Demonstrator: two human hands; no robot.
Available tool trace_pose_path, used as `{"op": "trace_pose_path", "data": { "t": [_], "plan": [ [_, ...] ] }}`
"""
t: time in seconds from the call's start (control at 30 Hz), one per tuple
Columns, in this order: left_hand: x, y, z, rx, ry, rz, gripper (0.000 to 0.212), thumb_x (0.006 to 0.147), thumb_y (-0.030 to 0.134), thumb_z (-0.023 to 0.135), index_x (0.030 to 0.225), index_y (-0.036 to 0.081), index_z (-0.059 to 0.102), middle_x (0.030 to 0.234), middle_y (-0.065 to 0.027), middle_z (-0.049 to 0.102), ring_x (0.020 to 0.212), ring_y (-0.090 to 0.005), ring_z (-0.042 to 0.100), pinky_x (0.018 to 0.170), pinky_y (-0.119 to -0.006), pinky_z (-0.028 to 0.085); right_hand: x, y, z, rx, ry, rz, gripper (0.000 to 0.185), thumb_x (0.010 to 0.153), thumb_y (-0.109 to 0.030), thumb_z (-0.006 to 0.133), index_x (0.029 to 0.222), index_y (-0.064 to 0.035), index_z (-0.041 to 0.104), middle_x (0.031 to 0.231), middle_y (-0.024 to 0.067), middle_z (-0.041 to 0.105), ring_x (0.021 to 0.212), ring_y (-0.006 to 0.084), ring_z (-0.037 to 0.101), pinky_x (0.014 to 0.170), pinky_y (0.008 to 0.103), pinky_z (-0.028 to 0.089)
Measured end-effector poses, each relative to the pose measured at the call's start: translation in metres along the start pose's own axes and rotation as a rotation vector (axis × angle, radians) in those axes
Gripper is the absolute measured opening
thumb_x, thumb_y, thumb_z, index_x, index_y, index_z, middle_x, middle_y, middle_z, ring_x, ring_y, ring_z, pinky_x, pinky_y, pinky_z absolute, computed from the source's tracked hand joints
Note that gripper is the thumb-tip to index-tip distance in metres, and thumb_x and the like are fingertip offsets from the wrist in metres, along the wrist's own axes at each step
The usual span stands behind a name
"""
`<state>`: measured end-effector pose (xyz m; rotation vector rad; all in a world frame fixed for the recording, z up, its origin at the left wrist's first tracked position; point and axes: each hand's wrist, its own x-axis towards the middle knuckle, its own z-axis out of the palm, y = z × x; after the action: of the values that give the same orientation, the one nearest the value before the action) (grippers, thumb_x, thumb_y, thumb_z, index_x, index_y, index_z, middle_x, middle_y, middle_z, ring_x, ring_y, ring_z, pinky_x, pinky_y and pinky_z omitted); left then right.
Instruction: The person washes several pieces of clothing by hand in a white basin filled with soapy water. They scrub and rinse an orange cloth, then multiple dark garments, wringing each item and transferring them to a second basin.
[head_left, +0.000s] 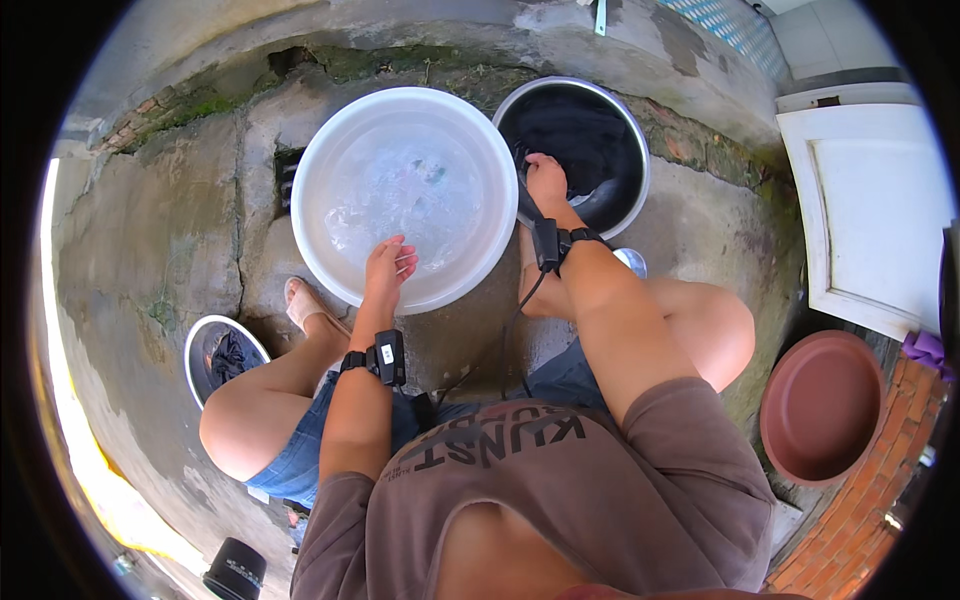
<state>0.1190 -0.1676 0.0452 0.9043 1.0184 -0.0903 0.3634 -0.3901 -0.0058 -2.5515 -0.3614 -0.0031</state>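
Note:
A large white plastic basin (309, 232) of water stands before me, with ripples and foam or bubbles on the surface. My left hand (391, 268) hovers over its near rim, palm turned inward, fingers loosely bent and holding nothing. To the right, a metal-rimmed basin (639, 187) contains something very dark, either dark water or soaked dark cloth. My right hand (547, 180) reaches over the left side of that basin, with its fingers curled at the dark contents. Whether it grips anything there is hidden. Both wrists carry a strapped black device with a cable.
By my left knee stands a smaller basin (196, 330) with dark cloth (229, 358) in it. A brown plastic basin (821, 409) leans at the right near bricks (862, 517). A drain opening (286, 180) lies beside the white basin. A black bucket (235, 568) stands at lower left.

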Motion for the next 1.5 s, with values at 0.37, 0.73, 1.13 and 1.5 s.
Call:
{"op": "trace_pose_path", "data": {
  "t": [0.37, 0.73, 1.13, 1.5],
  "plan": [
    [0.004, -0.007, -0.004, -0.005, 0.017, -0.065, 0.027, 0.090, 0.018, 0.048, 0.113, 0.006, 0.052, 0.091, -0.0058, 0.060, 0.078, -0.0152, 0.058, 0.067, -0.028, 0.047, 0.034, 0.005, -0.019, -0.714, -0.364, -0.123, 0.043, 0.074, -0.018, 0.058, 0.117, -0.0171, 0.057, 0.108, 0.0013, 0.060, 0.108, 0.0189, 0.052, 0.082, 0.0445, 0.040],
    [-0.010, 0.003, 0.014, -0.009, -0.029, 0.035, 0.027, 0.091, 0.017, 0.047, 0.115, 0.006, 0.051, 0.092, -0.0064, 0.060, 0.079, -0.0168, 0.058, 0.069, -0.029, 0.047, 0.045, -0.009, -0.115, 1.036, 0.114, 0.421, 0.056, 0.061, -0.001, 0.060, 0.116, 0.0072, 0.055, 0.084, 0.0057, 0.061, 0.073, 0.0151, 0.053, 0.069, 0.0256, 0.042],
    [-0.044, 0.021, 0.019, 0.026, -0.133, 0.128, 0.030, 0.090, 0.016, 0.047, 0.119, 0.007, 0.050, 0.097, -0.0071, 0.061, 0.086, -0.0177, 0.058, 0.073, -0.031, 0.047, 0.044, -0.157, -0.251, 1.646, 0.310, -0.053, 0.028, 0.064, -0.003, 0.052, 0.090, 0.0002, 0.060, 0.088, 0.0083, 0.062, 0.084, 0.0241, 0.059, 0.081, 0.0343, 0.048],
    [-0.066, 0.072, 0.042, -0.576, -0.434, 0.217, 0.036, 0.090, 0.034, 0.055, 0.114, 0.008, 0.050, 0.096, -0.0097, 0.060, 0.092, -0.0207, 0.056, 0.082, -0.043, 0.047, -0.007, -0.271, -0.198, 1.782, -0.261, 0.017, 0.022, 0.082, -0.016, 0.061, 0.098, -0.0014, 0.061, 0.095, 0.0086, 0.066, 0.089, 0.0224, 0.063, 0.084, 0.0348, 0.049]
  ]
}}
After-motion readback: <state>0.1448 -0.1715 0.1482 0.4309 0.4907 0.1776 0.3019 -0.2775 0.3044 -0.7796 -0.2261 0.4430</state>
